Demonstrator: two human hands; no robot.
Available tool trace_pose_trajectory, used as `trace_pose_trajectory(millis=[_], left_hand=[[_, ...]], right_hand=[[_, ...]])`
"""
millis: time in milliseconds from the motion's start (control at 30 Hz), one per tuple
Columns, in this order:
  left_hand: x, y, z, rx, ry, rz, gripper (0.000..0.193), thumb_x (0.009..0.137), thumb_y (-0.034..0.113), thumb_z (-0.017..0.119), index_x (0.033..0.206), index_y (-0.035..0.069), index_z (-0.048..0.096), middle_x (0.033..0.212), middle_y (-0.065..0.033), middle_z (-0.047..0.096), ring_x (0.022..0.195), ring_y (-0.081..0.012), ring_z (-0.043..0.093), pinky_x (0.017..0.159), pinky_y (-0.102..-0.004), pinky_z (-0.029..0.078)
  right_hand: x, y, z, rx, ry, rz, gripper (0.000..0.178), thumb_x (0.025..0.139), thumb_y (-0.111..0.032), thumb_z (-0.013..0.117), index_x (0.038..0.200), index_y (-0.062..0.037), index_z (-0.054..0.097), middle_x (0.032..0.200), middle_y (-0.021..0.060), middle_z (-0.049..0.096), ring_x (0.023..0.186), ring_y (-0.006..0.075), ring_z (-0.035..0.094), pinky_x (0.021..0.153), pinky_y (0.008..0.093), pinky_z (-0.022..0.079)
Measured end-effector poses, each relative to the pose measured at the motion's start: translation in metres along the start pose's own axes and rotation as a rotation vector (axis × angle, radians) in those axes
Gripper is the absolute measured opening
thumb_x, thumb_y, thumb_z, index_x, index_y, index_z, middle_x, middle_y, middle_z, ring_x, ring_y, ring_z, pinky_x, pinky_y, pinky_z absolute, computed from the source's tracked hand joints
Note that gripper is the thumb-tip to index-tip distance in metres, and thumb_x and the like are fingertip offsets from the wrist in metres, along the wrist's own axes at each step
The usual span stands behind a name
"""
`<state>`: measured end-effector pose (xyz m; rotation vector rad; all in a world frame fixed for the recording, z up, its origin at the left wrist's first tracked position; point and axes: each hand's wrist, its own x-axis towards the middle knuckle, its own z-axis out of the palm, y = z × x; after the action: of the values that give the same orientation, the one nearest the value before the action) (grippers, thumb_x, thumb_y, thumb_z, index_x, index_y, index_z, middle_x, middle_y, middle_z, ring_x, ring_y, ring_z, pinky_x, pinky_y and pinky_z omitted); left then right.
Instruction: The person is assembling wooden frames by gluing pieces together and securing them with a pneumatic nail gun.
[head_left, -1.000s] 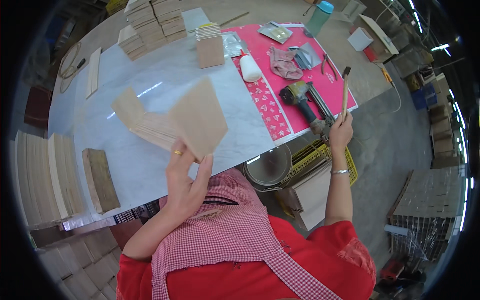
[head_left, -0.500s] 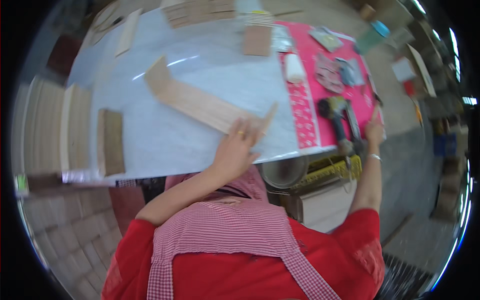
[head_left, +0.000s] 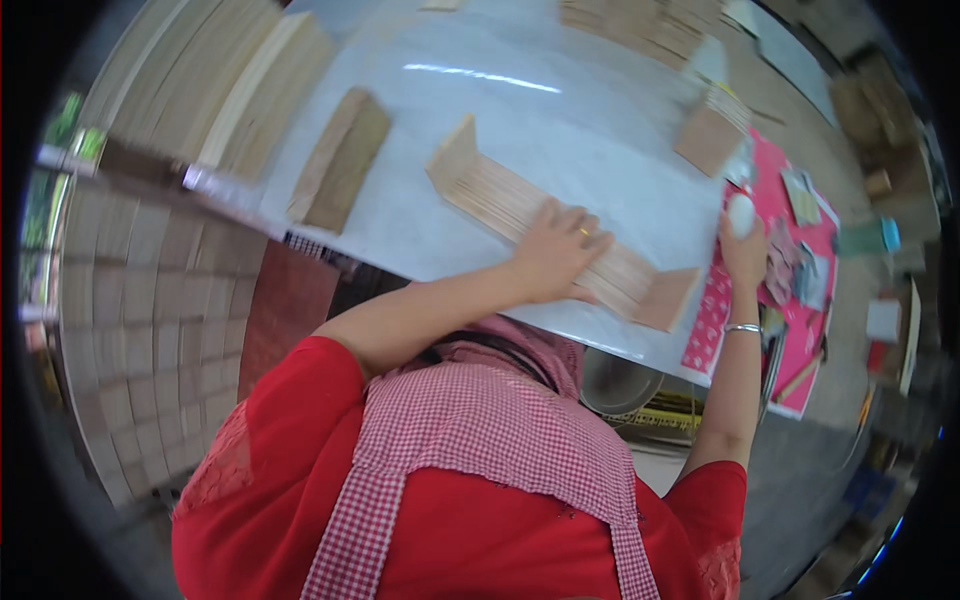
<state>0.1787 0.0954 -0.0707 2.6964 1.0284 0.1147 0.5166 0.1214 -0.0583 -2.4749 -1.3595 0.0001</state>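
Indoors, glossy pale worktable [head_left: 570, 130]; patterned pink sheet [head_left: 704, 325] along its right end; stacked wooden boards [head_left: 180, 80] at left. Pale wooden tray-like piece [head_left: 625, 280] lies near the table's front edge: long base with fine parallel lines, an upright panel at each end. Rough, darker wooden block [head_left: 340, 160] well apart to its left. Left hand [head_left: 562, 248] palm-down across the base, fingers loosely spread, touching it. Right hand [head_left: 743, 250] closed around a white bottle [head_left: 741, 213] by the pink sheet.
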Motion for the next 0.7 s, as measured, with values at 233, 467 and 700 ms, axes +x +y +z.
trace_pose_trajectory(millis=[233,467,700], left_hand=[[-0.025,0.009,0.026,-0.092,0.231,0.027,0.069,0.089,0.058,0.059,0.146,0.021,0.049,0.153,-0.0151,0.040,0.147,-0.0350,0.027,0.117,-0.0632,0.016],[-0.034,-0.008,0.026,-0.112,0.189,0.024,0.065,0.090,0.055,0.060,0.146,0.024,0.049,0.155,-0.0136,0.038,0.148,-0.0343,0.024,0.118,-0.0634,0.015],[-0.047,-0.016,0.024,-0.075,0.450,0.020,0.067,0.085,0.057,0.064,0.137,0.016,0.056,0.144,-0.0127,0.051,0.142,-0.0332,0.036,0.116,-0.0631,0.020]], right_hand=[[0.030,0.082,0.029,0.243,0.447,0.031,0.067,0.082,-0.037,0.079,0.128,0.0031,0.054,0.113,0.0223,0.067,0.096,0.0334,0.068,0.083,0.0432,0.055],[-0.085,-0.044,-0.113,1.056,0.412,-0.122,0.063,0.089,-0.034,0.075,0.129,0.0066,0.049,0.113,0.0179,0.060,0.095,0.0257,0.063,0.066,0.0329,0.057],[-0.185,-0.137,-0.062,1.121,-0.057,-0.350,0.069,0.084,-0.041,0.076,0.129,0.0037,0.048,0.119,0.0129,0.057,0.102,0.0235,0.061,0.075,0.0340,0.054]])
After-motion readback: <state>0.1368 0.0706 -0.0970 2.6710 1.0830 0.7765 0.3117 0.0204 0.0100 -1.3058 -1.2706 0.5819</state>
